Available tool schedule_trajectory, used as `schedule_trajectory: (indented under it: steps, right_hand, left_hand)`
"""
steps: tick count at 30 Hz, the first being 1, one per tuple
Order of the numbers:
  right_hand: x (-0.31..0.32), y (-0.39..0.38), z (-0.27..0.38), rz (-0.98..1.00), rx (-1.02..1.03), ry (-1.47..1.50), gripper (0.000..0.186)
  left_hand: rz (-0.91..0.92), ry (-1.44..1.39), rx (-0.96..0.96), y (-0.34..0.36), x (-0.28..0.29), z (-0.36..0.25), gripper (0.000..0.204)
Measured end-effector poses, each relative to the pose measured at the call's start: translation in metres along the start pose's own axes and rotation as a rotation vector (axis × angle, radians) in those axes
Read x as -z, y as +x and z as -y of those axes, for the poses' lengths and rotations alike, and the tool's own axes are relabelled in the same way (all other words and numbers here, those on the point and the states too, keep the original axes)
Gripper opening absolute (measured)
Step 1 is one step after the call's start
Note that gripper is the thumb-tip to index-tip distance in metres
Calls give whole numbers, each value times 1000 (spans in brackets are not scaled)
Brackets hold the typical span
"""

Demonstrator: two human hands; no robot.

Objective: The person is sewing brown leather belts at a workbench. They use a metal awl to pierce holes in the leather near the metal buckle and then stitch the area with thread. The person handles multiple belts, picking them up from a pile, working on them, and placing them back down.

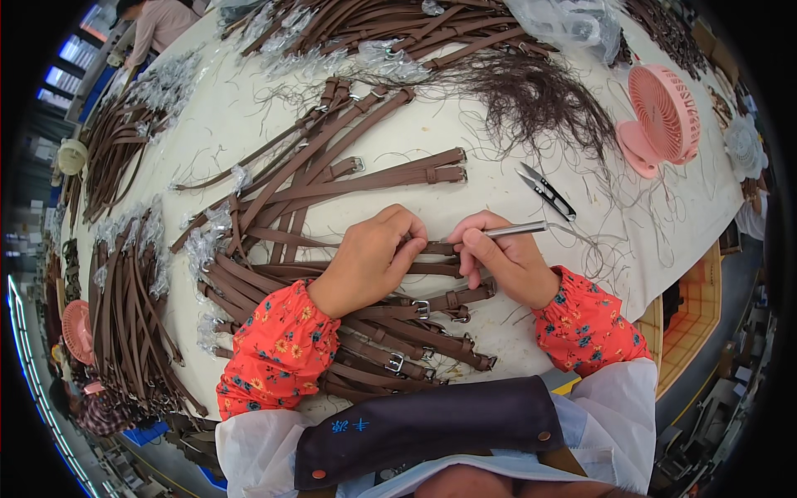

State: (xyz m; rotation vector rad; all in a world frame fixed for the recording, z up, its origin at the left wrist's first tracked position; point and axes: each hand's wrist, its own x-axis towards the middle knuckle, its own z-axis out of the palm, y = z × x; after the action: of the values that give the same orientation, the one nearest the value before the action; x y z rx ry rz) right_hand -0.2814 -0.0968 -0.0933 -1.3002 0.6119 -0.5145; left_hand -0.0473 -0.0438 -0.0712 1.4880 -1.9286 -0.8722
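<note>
My left hand (374, 259) is closed in a pinch on the end of a brown strap (437, 248), which looks like a leather belt. Facing it, my right hand (508, 264) grips a slim silver metal tool (523, 229) between thumb and fingers. Its exact kind is unclear; it points away to the right. The right fingertips are at the strap's end, close to the left ones. More brown straps with silver buckles (422, 310) lie beneath and nearer to me. Black thread snips (548, 192) rest on the table beyond my right hand.
A pink desk fan (658, 116) stands at the far right. Beside it lies a tangle of dark threads (544, 95). Strap bundles with clear plastic wrapping (386, 62) are at the back, and another strap bundle (129, 307) is at the left. Pale cloth (465, 124) covers the table.
</note>
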Motion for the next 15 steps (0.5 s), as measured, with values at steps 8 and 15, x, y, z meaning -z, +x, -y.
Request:
schedule_trajectory:
  steps: [8, 15]
  right_hand:
    - [1, 0, -3, 1, -3, -9, 31]
    - [1, -1, -1, -16, 5, 19, 29]
  left_hand:
    - [6, 9, -7, -1, -1, 3, 6]
    - [-66, -61, 42, -1, -2, 2, 7]
